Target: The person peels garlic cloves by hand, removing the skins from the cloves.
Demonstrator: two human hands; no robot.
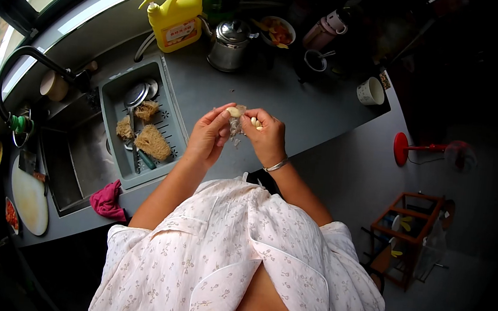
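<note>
Over the grey counter [205, 112], my left hand [206, 130] pinches a pale garlic clove [233, 112] between thumb and fingertips. My right hand [267, 139] meets it from the other side, its fingers closed on several peeled garlic cloves [256, 122]. Thin, papery garlic skin [236, 131] hangs between the two hands, and some lies below them. A bracelet circles the right wrist. Whether the right fingertips also grip the skin is hard to make out.
Left of my hands, a grey draining tray [117, 164] holds loofah scrubbers and ladles beside the sink [80, 163]. A steel pot [229, 48], a yellow jug [178, 20] and a paper cup [370, 91] stand along the counter's back. A pink cloth [108, 201] lies at its edge.
</note>
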